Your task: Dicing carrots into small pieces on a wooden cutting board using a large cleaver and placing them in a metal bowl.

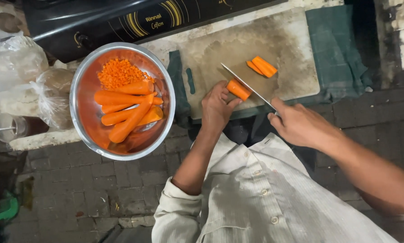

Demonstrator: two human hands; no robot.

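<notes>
While a worn cutting board [256, 49] is viewed from above, a short carrot piece [238, 89] is pinned near the board's front edge by the left hand [216, 108], whose fingers are curled around the piece's near end. The right hand [301, 123] is closed around the handle of a knife [247, 85], with the index finger laid along the top; the blade is set lengthwise across the carrot piece, its tip pointing toward the far left of the board. Two cut carrot sticks [262, 66] are seen just beyond the blade, lying side by side on the board — apart from the held piece.

The step in hand is judged to be the lengthwise splitting of the piece into sticks. For the next move, steady downward pressure along the blade is called for, with the left fingertips kept tucked clear of the edge, since they are touching the carrot right beside it.

To the left, a steel bowl [83, 81] is filled with whole peeled carrots [127, 112] and a heap of diced carrot [118, 72] — well apart from the board. A green cloth [334, 49] is spread under the board's right side.
</notes>
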